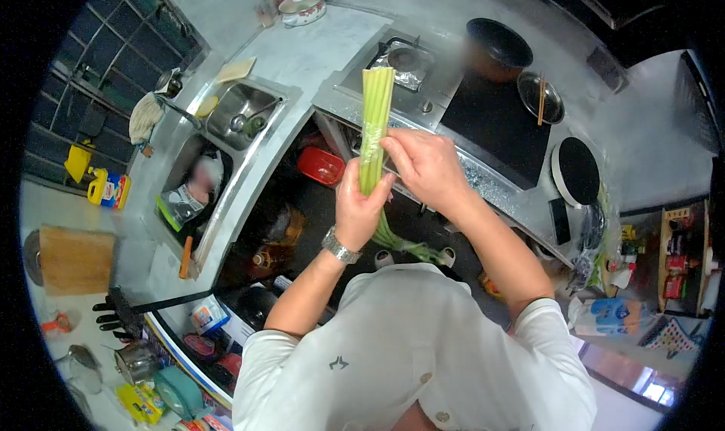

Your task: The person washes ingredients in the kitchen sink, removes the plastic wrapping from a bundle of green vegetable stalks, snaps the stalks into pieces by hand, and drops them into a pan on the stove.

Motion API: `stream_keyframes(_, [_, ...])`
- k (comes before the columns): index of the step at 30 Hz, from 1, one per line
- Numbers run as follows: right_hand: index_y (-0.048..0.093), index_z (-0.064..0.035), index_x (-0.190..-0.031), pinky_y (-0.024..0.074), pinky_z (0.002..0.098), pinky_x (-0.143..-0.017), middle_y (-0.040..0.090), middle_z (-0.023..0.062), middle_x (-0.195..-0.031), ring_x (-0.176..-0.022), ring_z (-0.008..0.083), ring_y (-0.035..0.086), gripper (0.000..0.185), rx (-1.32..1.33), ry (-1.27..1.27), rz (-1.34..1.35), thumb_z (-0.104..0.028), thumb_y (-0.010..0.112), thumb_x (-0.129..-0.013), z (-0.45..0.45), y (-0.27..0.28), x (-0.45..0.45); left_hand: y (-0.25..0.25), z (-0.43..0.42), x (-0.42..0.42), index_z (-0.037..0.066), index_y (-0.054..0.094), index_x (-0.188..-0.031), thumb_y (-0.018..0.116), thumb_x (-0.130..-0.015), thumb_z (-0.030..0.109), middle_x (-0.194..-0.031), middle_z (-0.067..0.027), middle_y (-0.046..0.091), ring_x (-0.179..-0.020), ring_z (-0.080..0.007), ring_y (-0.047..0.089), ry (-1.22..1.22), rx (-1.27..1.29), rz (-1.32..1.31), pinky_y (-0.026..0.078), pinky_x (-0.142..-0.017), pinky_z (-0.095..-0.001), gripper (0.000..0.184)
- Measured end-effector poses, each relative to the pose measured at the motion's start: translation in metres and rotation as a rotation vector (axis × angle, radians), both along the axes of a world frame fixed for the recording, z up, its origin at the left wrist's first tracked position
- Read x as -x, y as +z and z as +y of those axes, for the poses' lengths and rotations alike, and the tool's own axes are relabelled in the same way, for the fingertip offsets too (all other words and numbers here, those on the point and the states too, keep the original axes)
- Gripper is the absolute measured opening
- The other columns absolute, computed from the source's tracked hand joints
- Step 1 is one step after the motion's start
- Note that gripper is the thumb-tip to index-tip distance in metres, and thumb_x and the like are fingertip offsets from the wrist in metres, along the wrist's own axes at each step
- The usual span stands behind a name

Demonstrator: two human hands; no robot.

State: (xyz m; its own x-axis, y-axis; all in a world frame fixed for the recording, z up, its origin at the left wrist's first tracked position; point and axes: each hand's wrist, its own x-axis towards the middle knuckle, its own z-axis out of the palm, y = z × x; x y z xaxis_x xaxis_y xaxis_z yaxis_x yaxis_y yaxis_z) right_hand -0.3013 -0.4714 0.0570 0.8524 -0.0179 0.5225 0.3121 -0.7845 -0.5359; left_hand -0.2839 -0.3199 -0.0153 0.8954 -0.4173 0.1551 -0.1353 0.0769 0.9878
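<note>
A bundle of long green stalks, by its look garlic scapes (pixel 376 99), stands upright in front of me with its pale cut ends on top. Shiny clear wrap (pixel 373 133) goes around its middle. My left hand (pixel 359 210) is closed around the lower part of the bundle, a metal watch (pixel 340 245) on that wrist. Against the bundle's right side, at the wrap, my right hand (pixel 424 163) is closed with thumb and forefinger pinched; its fingertips are partly hidden. Below the left hand the thin green ends trail down towards the floor.
At left is a double sink (pixel 245 118) with a bag and other items in it. A knife with a wooden handle (pixel 186 257) lies on the counter edge. A gas stove (pixel 404 65), a black wok (pixel 498 50) and a phone (pixel 559 220) are ahead and right. A red basin (pixel 321 165) sits below.
</note>
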Motion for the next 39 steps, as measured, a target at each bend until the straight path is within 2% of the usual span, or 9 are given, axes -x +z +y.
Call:
stream_keyframes(3, [0.066,-0.0049,-0.097,0.0508,0.0397,-0.061,0.063,0.0126,-0.076,-0.069,0.0313,0.063,0.017,-0.045,-0.015,-0.112,-0.018,0.064,-0.086,-0.003,0.001,0.004,0.013,-0.002,0.003,0.002,0.052,-0.109,0.064,-0.09,0.007,-0.086,-0.0019,0.06,-0.067,-0.0099,0.059,0.036,-0.036,0.029,0.05,-0.057,-0.0236,0.023])
stream_keyframes(5, [0.067,-0.005,-0.1,0.0509,0.0366,-0.061,0.064,0.0114,-0.079,-0.069,0.0294,0.064,0.018,-0.071,-0.002,-0.165,-0.011,0.067,-0.083,-0.004,0.006,0.006,0.013,-0.003,0.006,0.001,0.055,-0.101,0.073,-0.084,0.015,-0.075,-0.0081,0.066,-0.064,-0.0128,0.064,0.097,-0.075,0.042,0.05,-0.057,-0.0292,0.028])
stream_keyframes(7, [0.066,-0.0057,-0.096,0.0507,0.0341,-0.059,0.063,0.0084,-0.081,-0.069,0.0262,0.063,0.018,0.135,0.047,-0.267,-0.005,0.07,-0.078,-0.003,0.013,0.007,0.012,-0.002,0.005,0.002,0.055,-0.102,0.074,-0.082,0.016,-0.075,-0.0103,0.065,-0.065,-0.0176,0.065,0.118,-0.148,-0.037,0.05,-0.058,-0.0316,0.031])
stream_keyframes(11, [0.065,-0.005,-0.094,0.0503,0.0352,-0.059,0.063,0.0085,-0.082,-0.07,0.0262,0.063,0.018,0.215,0.13,-0.321,-0.005,0.071,-0.077,-0.016,0.008,0.002,0.02,-0.001,0.008,0.002,0.056,-0.102,0.076,-0.079,0.02,-0.076,-0.0163,0.065,-0.069,-0.0318,0.067,0.172,-0.322,-0.197,0.051,-0.06,-0.0377,0.036])
stream_keyframes(14, [0.065,-0.005,-0.095,0.0499,0.0354,-0.058,0.062,0.0087,-0.081,-0.069,0.0268,0.062,0.019,0.182,0.161,-0.261,-0.005,0.07,-0.077,-0.021,0.004,0.005,0.02,0.0,0.008,0.003,0.055,-0.101,0.076,-0.08,0.023,-0.078,-0.0174,0.066,-0.072,-0.035,0.067,0.191,-0.331,-0.31,0.051,-0.059,-0.0392,0.036])
stream_keyframes(20, [0.064,-0.0052,-0.093,0.0508,0.0388,-0.06,0.058,0.0099,-0.077,-0.071,0.0278,0.061,0.018,0.18,0.046,-0.192,-0.011,0.069,-0.077,-0.012,0.021,0.017,0.019,0.004,0.007,0.003,0.056,-0.103,0.077,-0.078,0.02,-0.082,-0.016,0.065,-0.072,-0.0311,0.066,0.187,-0.523,-0.435,0.051,-0.059,-0.0382,0.037])
stream_keyframes(24, [0.063,-0.0059,-0.09,0.0505,0.0383,-0.058,0.055,0.0088,-0.074,-0.07,0.0271,0.061,0.016,0.377,0.025,-0.137,-0.011,0.067,-0.075,-0.012,0.026,0.021,0.021,0.008,0.003,0.003,0.056,-0.103,0.076,-0.078,0.021,-0.086,-0.0159,0.066,-0.076,-0.033,0.066,0.191,-0.626,-0.555,0.052,-0.061,-0.0389,0.036])
stream_keyframes(31, [0.058,-0.0056,-0.079,0.0485,0.0364,-0.056,0.052,0.0076,-0.071,-0.068,0.0247,0.059,0.011,0.469,0.044,-0.124,-0.008,0.067,-0.075,-0.019,0.02,0.021,0.03,0.019,-0.007,0.006,0.058,-0.104,0.074,-0.073,0.016,-0.076,-0.0099,0.06,-0.066,-0.0277,0.062,0.162,-0.73,-0.878,0.05,-0.056,-0.0375,0.036])
stream_keyframes(39, [0.056,-0.0032,-0.084,0.0465,0.0391,-0.061,0.057,0.0118,-0.077,-0.07,0.0305,0.059,0.012,0.269,0.047,-0.149,-0.005,0.066,-0.08,-0.033,0.01,0.031,0.041,0.03,-0.014,0.007,0.056,-0.106,0.076,-0.067,0.012,-0.076,-0.0084,0.055,-0.067,-0.0269,0.061,0.122,-0.785,-0.956,0.05,-0.057,-0.0376,0.044])
